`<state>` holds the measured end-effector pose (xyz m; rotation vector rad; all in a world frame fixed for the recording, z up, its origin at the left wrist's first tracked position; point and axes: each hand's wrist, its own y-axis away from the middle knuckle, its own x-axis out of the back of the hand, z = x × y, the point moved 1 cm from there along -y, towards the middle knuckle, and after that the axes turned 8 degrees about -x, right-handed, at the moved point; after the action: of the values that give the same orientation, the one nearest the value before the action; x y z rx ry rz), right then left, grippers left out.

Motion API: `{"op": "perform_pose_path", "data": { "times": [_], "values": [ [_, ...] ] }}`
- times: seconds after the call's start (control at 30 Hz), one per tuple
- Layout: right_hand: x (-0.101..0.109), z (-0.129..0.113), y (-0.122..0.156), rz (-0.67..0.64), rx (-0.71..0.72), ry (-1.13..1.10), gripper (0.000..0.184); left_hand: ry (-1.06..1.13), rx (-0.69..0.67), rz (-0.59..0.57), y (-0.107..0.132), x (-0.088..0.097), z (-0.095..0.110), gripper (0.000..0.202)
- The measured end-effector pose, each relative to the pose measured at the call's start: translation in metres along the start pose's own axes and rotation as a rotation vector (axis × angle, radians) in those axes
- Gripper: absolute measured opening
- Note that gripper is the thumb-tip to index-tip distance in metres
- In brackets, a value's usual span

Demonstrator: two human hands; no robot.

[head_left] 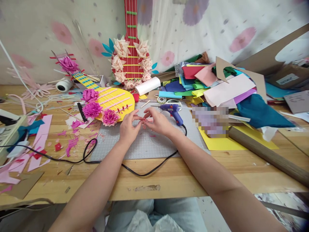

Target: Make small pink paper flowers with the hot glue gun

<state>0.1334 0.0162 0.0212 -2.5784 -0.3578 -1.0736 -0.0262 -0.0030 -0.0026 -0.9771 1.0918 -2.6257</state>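
Above the grey cutting mat (154,149), my left hand (129,128) and my right hand (158,122) meet fingertip to fingertip. Between the pinched fingers is a tiny red piece (144,119), mostly covered; its kind is too small to make out. Just left of my left hand lies a yellow paper guitar (116,96) with pink strips, small red bits and magenta paper flowers (110,116) along its edge. A purple-blue glue gun (172,111) rests on the mat close to my right hand, its black cord running down and left.
A red paper guitar (131,61) with pale flowers leans on the back curtain. Coloured paper sheets (190,77) pile up at the right, near a brown roll (265,153) and yellow paper (210,144). Pink scraps (41,141) litter the left. The black cord (145,174) crosses in front.
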Motion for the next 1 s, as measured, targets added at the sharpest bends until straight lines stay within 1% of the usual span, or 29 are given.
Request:
{"op": "perform_pose_path", "data": {
  "times": [0.13,0.27,0.33,0.43,0.57,0.63,0.73,0.8,0.83,0.9,0.93,1.0],
  "values": [
    [0.000,0.000,0.000,0.000,-0.027,-0.030,0.031,0.086,0.035,0.027,0.000,-0.001,0.001,0.048],
    [-0.005,0.005,-0.006,0.057,-0.098,-0.014,0.031,0.146,0.089,0.055,0.000,-0.001,-0.002,0.049],
    [-0.010,0.009,-0.011,0.073,-0.122,-0.012,0.031,0.140,0.122,0.045,0.000,-0.002,-0.006,0.050],
    [-0.018,0.014,-0.017,0.053,-0.136,-0.029,0.032,0.130,0.172,0.019,0.002,-0.005,-0.012,0.055],
    [-0.023,0.017,-0.022,0.016,-0.110,-0.044,0.035,0.109,0.212,-0.004,0.003,-0.007,-0.016,0.060],
    [-0.023,0.018,-0.022,0.006,-0.090,-0.034,0.040,0.103,0.212,-0.015,0.003,-0.007,-0.015,0.062],
    [-0.020,0.018,-0.019,-0.018,-0.070,-0.026,0.053,0.102,0.197,-0.019,0.004,-0.007,-0.013,0.062],
    [-0.016,0.017,-0.015,-0.001,-0.054,-0.013,0.059,0.084,0.197,-0.004,0.004,-0.007,-0.012,0.060],
    [-0.013,0.015,-0.013,0.029,-0.049,0.007,0.058,0.068,0.201,0.009,0.004,-0.006,-0.012,0.057],
    [-0.009,0.012,-0.008,0.081,-0.048,0.072,0.048,0.026,0.203,0.049,0.003,-0.005,-0.012,0.049],
    [-0.007,0.009,-0.006,0.082,-0.053,0.105,0.041,0.009,0.199,0.074,0.003,-0.003,-0.011,0.044],
    [-0.007,0.005,-0.002,0.035,-0.075,0.154,0.028,-0.002,0.189,0.119,0.001,-0.001,-0.010,0.035]
  ]
}}
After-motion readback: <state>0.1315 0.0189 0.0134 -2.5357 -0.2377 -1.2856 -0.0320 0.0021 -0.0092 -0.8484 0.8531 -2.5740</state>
